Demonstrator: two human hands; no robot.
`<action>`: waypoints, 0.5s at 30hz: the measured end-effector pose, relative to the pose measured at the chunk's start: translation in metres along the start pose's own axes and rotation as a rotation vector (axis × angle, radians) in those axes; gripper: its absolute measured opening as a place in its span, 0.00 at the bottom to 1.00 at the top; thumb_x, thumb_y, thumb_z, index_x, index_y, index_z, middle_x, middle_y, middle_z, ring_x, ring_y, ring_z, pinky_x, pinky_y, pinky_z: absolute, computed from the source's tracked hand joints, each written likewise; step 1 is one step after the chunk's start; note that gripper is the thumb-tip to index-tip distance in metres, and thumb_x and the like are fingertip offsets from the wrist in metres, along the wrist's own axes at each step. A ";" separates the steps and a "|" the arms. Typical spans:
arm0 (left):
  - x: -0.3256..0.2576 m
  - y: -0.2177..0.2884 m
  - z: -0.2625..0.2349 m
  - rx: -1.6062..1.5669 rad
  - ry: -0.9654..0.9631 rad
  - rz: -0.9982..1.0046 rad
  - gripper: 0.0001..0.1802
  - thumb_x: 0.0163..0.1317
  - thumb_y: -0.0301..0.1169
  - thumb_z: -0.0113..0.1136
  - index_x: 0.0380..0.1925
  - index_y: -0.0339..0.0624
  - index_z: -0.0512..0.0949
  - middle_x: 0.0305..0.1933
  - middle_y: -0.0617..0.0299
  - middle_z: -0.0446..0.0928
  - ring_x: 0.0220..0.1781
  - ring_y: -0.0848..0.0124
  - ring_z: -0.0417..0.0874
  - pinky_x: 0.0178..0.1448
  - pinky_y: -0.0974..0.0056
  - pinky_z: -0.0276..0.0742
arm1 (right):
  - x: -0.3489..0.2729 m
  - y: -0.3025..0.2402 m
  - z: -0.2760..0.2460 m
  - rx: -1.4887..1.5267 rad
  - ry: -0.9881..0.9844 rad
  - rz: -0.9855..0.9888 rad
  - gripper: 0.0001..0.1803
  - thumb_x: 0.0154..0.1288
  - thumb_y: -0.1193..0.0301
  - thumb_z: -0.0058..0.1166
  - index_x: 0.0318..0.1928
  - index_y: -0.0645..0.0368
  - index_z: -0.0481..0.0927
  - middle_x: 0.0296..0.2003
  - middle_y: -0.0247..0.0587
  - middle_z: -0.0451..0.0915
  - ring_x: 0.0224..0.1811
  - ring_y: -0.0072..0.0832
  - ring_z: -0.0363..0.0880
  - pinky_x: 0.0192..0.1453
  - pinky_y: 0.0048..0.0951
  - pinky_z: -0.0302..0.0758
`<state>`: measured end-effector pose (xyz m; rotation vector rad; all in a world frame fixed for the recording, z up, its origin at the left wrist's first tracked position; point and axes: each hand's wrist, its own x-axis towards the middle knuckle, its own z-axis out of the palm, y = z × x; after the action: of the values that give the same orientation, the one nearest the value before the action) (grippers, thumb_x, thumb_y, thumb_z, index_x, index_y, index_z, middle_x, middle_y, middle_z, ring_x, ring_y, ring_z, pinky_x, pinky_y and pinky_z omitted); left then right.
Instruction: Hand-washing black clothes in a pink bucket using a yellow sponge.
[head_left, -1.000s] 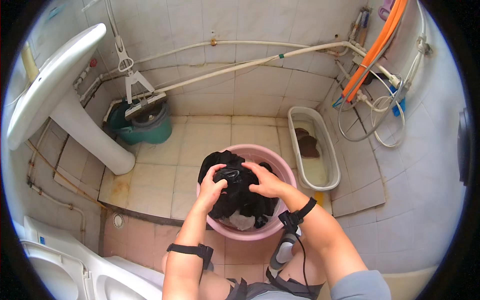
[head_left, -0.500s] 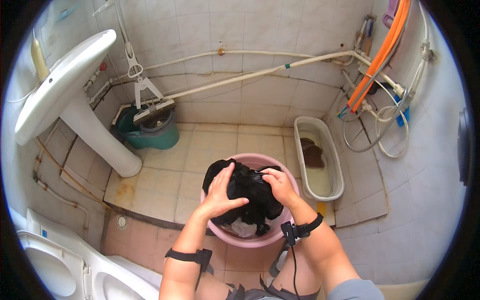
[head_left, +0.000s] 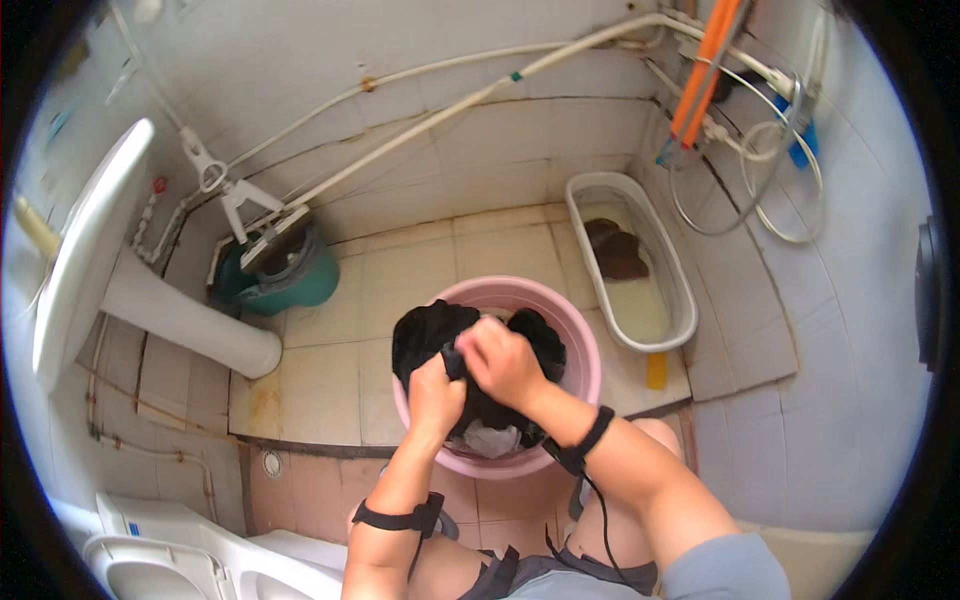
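Observation:
A pink round basin [head_left: 593, 372] stands in front of me, holding a heap of black cloth [head_left: 430, 328]. Near its front lies a whitish, partly see-through piece [head_left: 492, 441], too unclear to name. My left hand [head_left: 437, 398] is closed on a fold of the black cloth above the basin's left part. Close beside it, my right hand [head_left: 500, 364] is closed with its fingertips at the same fold; slight blur hides exactly how it grips. Black straps go round both forearms.
A white oblong tub [head_left: 688, 325] with brown items in cloudy water stands at the right. Far left are a green mop bucket [head_left: 318, 284] and a pedestal sink [head_left: 190, 315]; a toilet [head_left: 190, 550] is near left. Hoses [head_left: 712, 70] hang right. A step edge [head_left: 330, 449] crosses the floor.
My left hand has gone from spread fingers to closed on the black cloth. The right hand has moved left, up against the left one. The whole view has tilted and shifted.

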<state>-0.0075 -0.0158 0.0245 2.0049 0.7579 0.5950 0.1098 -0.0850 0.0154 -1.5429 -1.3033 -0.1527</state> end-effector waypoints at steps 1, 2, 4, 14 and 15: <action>0.001 0.005 0.007 0.102 -0.004 0.044 0.11 0.52 0.24 0.54 0.36 0.37 0.80 0.36 0.41 0.80 0.41 0.46 0.82 0.44 0.54 0.75 | -0.003 0.015 -0.002 -0.077 0.042 0.113 0.05 0.57 0.75 0.57 0.35 0.59 0.76 0.28 0.46 0.75 0.31 0.44 0.78 0.32 0.38 0.76; 0.004 0.006 0.011 0.210 0.002 0.092 0.11 0.53 0.24 0.55 0.36 0.37 0.80 0.36 0.42 0.80 0.41 0.47 0.83 0.43 0.55 0.75 | -0.004 0.024 0.000 -0.142 0.087 0.219 0.05 0.58 0.75 0.57 0.34 0.59 0.76 0.28 0.47 0.74 0.31 0.44 0.78 0.32 0.38 0.76; 0.002 -0.017 0.002 0.192 0.040 -0.042 0.09 0.53 0.25 0.56 0.34 0.35 0.80 0.34 0.41 0.80 0.40 0.47 0.83 0.42 0.55 0.75 | -0.010 -0.009 0.011 -0.040 -0.026 -0.030 0.04 0.60 0.74 0.55 0.34 0.60 0.76 0.28 0.47 0.74 0.31 0.44 0.77 0.33 0.39 0.76; 0.001 -0.022 0.004 0.048 0.012 0.043 0.11 0.50 0.25 0.59 0.34 0.33 0.76 0.28 0.44 0.79 0.33 0.50 0.82 0.37 0.58 0.74 | -0.012 -0.013 0.017 0.125 0.059 0.093 0.08 0.63 0.67 0.53 0.31 0.59 0.74 0.30 0.48 0.77 0.31 0.45 0.78 0.31 0.39 0.76; -0.001 -0.015 -0.001 0.187 -0.023 0.054 0.09 0.51 0.26 0.59 0.33 0.34 0.76 0.28 0.47 0.80 0.33 0.56 0.82 0.38 0.58 0.75 | -0.012 0.003 0.017 0.002 0.021 0.193 0.09 0.64 0.66 0.53 0.32 0.59 0.75 0.30 0.48 0.77 0.32 0.46 0.78 0.32 0.39 0.76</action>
<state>-0.0130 -0.0096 0.0118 2.2063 0.7718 0.5478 0.0987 -0.0789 -0.0017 -1.6511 -1.1304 -0.0453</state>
